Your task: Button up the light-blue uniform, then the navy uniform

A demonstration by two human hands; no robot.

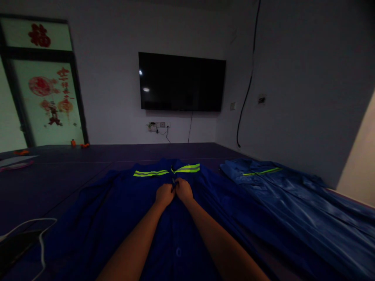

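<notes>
A dark blue work jacket [123, 210] with yellow-green reflective strips across the chest lies spread out in front of me, its collar at the far end. Both hands meet at its front opening, just below the strips. My left hand [165, 194] is closed, pinching the left edge of the front placket. Close against it, my right hand [184, 190] is closed too, gripping the other edge. A bit of fabric sticks up between the fingertips; any button there is too small and dark to make out.
To the right lies a second, lighter blue jacket [295, 199] with a reflective strip. A white cable [42, 242] curls over a dark flat object at the lower left. A black cord [249, 86] hangs down the right wall. A television [181, 82] is mounted on the far wall.
</notes>
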